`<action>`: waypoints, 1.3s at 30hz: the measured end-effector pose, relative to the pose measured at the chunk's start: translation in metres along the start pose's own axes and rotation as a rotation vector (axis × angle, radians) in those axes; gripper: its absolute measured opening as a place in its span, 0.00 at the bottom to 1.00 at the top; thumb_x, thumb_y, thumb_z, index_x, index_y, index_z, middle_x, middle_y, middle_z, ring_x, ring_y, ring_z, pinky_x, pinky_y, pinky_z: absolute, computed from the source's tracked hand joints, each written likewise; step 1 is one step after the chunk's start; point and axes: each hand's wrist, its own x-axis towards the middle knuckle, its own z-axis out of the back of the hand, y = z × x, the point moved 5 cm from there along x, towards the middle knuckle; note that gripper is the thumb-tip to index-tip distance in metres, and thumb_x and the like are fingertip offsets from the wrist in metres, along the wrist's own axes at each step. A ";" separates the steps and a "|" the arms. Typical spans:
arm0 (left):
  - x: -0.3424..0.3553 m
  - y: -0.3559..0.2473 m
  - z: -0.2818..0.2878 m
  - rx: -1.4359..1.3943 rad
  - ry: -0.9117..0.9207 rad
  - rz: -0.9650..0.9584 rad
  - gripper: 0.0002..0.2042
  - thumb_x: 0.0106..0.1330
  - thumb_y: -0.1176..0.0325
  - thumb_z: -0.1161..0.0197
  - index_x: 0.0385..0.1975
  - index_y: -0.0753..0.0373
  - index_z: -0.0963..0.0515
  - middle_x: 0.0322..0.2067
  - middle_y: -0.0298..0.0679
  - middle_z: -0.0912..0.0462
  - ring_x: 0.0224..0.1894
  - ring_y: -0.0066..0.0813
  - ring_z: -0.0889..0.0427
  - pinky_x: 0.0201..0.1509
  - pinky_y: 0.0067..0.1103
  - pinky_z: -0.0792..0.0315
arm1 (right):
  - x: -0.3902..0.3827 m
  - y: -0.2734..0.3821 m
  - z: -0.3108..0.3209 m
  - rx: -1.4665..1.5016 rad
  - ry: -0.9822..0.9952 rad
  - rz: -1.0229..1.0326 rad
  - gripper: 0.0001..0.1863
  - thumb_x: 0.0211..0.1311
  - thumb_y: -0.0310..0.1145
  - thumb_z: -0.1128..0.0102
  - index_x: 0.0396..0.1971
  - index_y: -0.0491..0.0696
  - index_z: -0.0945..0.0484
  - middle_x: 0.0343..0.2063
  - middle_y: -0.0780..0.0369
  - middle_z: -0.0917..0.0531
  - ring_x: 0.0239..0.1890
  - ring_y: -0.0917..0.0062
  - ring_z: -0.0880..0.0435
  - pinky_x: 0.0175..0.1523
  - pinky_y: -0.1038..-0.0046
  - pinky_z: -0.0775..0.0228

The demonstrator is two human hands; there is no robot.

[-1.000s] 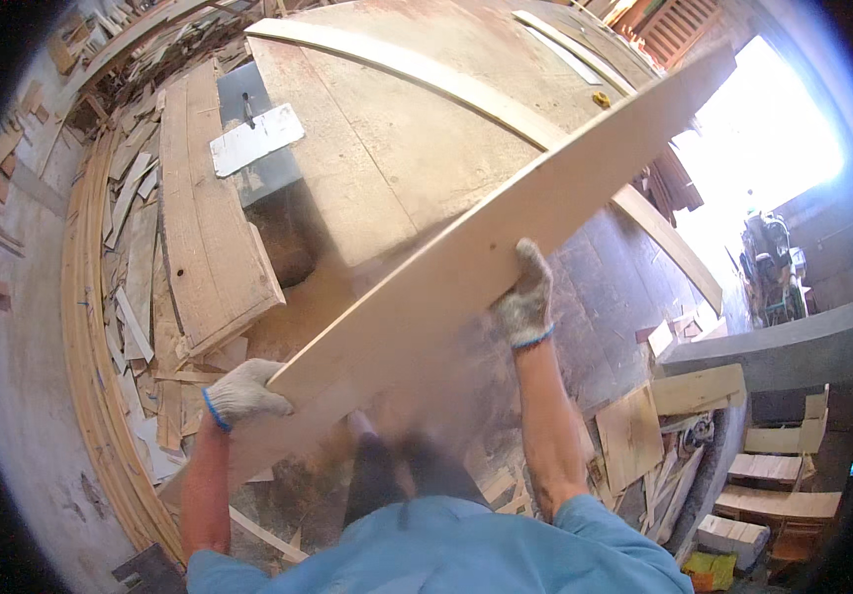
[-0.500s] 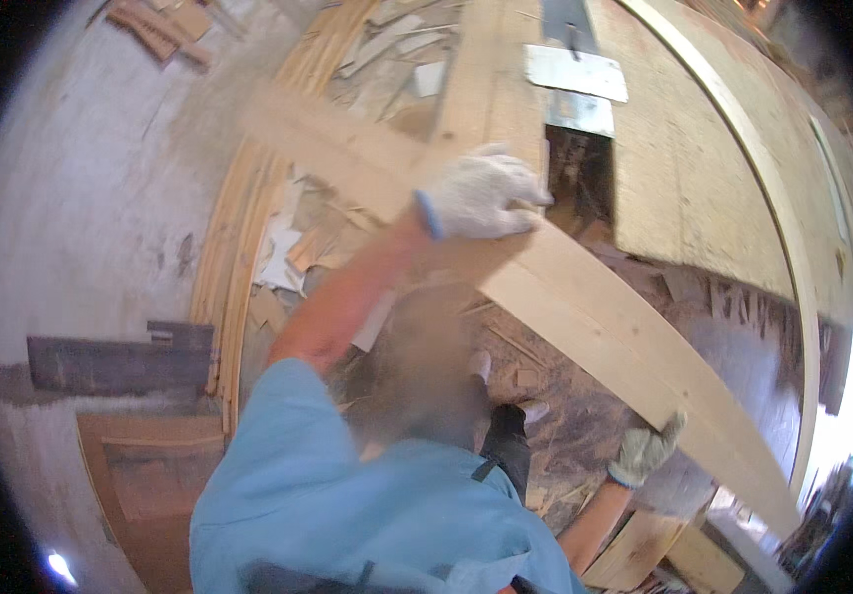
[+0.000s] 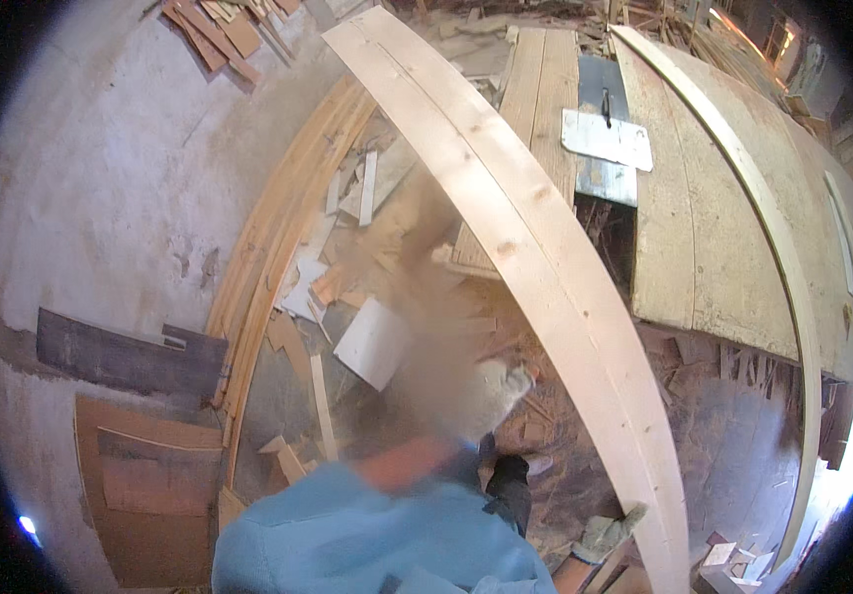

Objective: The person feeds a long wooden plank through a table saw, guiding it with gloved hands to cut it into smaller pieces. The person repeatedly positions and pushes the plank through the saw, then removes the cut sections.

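A long pale wooden board [image 3: 525, 247] with knots runs diagonally from top centre to lower right, curved by the lens. My right hand [image 3: 600, 540], in a grey work glove, grips the board's left edge near its lower end. My left hand [image 3: 496, 396], in a light glove, is off the board, just left of it and low in the view. It is partly blurred, and I cannot make out whether its fingers are closed.
A worktable [image 3: 694, 257] with a metal plate [image 3: 605, 139] and a long strip [image 3: 798, 297] stands right. Offcuts [image 3: 367, 342] litter the floor. Long slats [image 3: 278, 218] line the pale wall [image 3: 110, 198] on the left, near dark panels [image 3: 130, 351].
My left hand has left the board and dropped lower. The board has swung to point away toward top centre, still in my right hand. The view has turned toward the left wall.
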 end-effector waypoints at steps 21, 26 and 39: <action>-0.027 -0.070 -0.139 -1.226 0.410 0.340 0.09 0.71 0.68 0.30 0.48 0.62 0.14 0.42 0.30 0.13 0.45 0.22 0.16 0.53 0.24 0.22 | 0.062 0.044 0.076 -0.906 -0.200 0.340 0.26 0.81 0.45 0.52 0.36 0.39 0.14 0.27 0.58 0.13 0.30 0.69 0.16 0.41 0.64 0.25; -0.045 -0.062 -0.152 -0.815 0.374 0.244 0.14 0.73 0.68 0.32 0.53 0.68 0.17 0.45 0.39 0.13 0.43 0.28 0.16 0.48 0.28 0.20 | 0.108 0.014 0.106 -1.157 -0.042 0.091 0.37 0.82 0.53 0.57 0.25 0.37 0.15 0.18 0.56 0.17 0.25 0.67 0.19 0.35 0.59 0.31; -0.057 -0.036 -0.145 -0.343 0.015 -0.216 0.14 0.79 0.63 0.41 0.53 0.64 0.15 0.45 0.39 0.10 0.48 0.29 0.13 0.56 0.28 0.20 | 0.107 -0.010 0.105 -1.289 0.077 0.112 0.41 0.82 0.59 0.58 0.20 0.34 0.27 0.15 0.57 0.28 0.22 0.70 0.34 0.30 0.53 0.43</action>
